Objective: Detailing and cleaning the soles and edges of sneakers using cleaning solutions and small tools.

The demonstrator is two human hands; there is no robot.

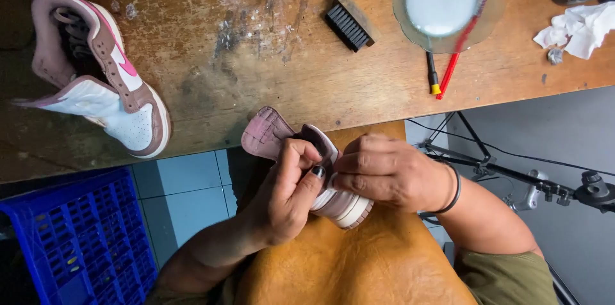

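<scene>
your left hand (288,193) and right hand (384,170) both clasp the mauve and white sneaker (301,151) over your lap, just below the worktop (288,81) edge; its mate (102,74) lies on the worktop.

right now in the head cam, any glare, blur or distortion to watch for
Head view: glare whitens the liquid in the clear bowl and sheens the wet table; edges bow from a wide lens; the shoe and both hands stay sharp; the blue crate sits in shade.
</scene>
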